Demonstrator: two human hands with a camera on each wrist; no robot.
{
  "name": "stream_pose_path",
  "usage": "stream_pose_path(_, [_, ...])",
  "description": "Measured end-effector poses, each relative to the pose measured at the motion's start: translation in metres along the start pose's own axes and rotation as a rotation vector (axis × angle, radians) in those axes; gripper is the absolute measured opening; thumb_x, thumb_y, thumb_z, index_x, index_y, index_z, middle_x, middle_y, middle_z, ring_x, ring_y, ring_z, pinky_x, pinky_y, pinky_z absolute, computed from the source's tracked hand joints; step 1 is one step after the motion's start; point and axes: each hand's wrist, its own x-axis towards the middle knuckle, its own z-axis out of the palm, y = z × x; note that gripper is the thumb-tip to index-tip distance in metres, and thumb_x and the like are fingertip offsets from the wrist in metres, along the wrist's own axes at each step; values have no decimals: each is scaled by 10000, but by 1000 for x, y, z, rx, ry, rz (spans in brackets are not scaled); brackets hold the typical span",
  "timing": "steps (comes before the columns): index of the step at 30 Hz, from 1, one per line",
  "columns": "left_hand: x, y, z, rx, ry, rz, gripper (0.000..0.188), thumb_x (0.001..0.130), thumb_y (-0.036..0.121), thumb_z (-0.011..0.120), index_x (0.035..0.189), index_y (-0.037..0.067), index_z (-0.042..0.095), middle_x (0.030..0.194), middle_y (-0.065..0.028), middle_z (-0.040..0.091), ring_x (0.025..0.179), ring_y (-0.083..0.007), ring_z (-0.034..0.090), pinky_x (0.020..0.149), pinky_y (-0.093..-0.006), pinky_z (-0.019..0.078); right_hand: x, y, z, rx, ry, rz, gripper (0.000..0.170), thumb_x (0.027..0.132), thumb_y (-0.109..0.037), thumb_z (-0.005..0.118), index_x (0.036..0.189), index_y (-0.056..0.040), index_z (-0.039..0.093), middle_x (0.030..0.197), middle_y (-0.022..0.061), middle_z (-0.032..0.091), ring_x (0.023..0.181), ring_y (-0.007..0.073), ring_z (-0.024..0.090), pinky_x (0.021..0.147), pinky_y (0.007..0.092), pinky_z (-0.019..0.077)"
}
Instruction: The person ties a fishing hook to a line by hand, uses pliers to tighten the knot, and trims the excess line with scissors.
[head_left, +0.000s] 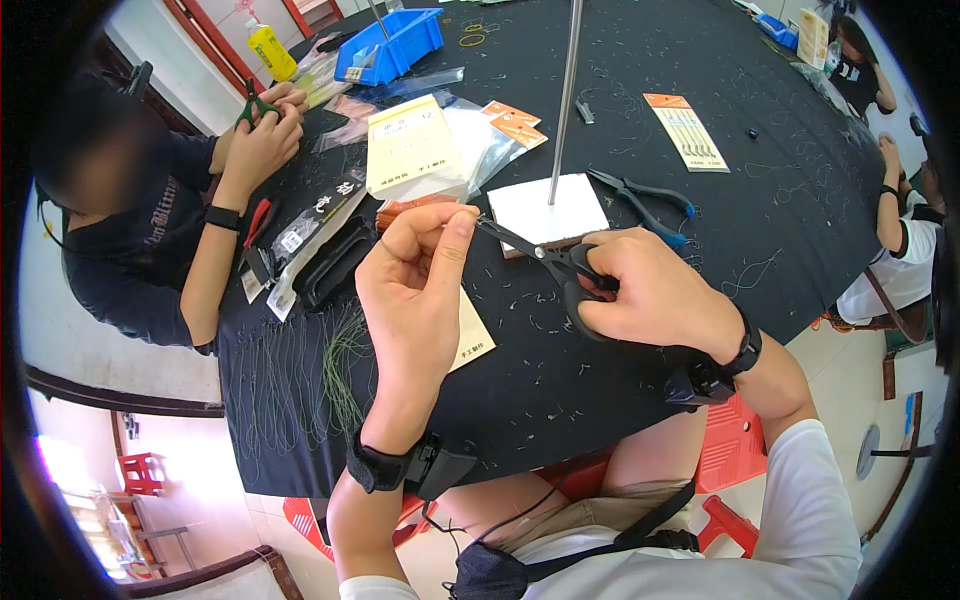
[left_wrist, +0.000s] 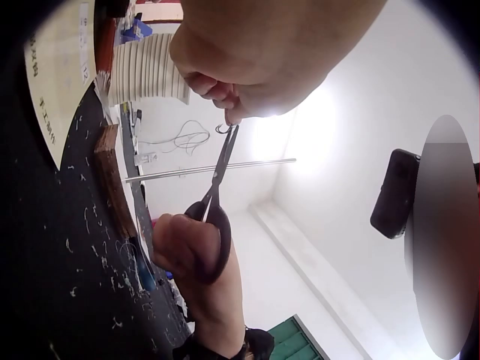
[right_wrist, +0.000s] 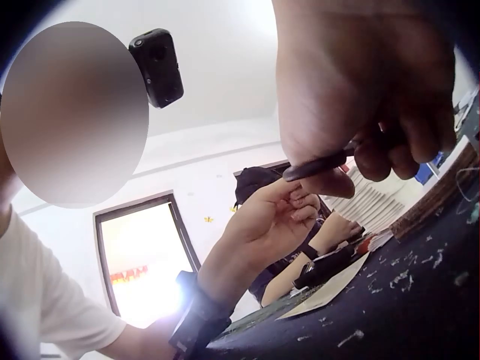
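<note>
My left hand (head_left: 415, 290) is raised over the black table, thumb and forefinger pinching a small dark fish hook (left_wrist: 222, 129). Most of the hook is hidden by the fingertips. Black-handled scissors (head_left: 546, 256) are gripped in my right hand (head_left: 655, 295), thumb and fingers through the loops. Their blades point left, with the tips right at the left fingertips and close by the hook in the left wrist view. Below the left hand lies a cream card (head_left: 474, 335), partly covered by it. Green fishing line (head_left: 345, 370) lies loose near the table's front left edge.
A white-topped block (head_left: 580, 208) bears an upright metal rod (head_left: 568, 90). Blue-handled pliers (head_left: 655, 205) lie right of it, a stack of cards (head_left: 412, 145) left. A carded hook pack (head_left: 686, 132) and blue bin (head_left: 415, 40) lie farther back. Another person (head_left: 130, 220) sits at left.
</note>
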Motion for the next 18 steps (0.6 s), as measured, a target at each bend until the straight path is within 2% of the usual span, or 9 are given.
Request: stream_pose_path(18, [-1,1,-1,-52,-14,-66,127,864,83,600,916,-32,615,804,-19,618,713,-28,524,653,-153,403,0,2,0,-46,-2,-16,302,670,-221,603,571,56,535,602,207,517,619,360,541,598,417,441])
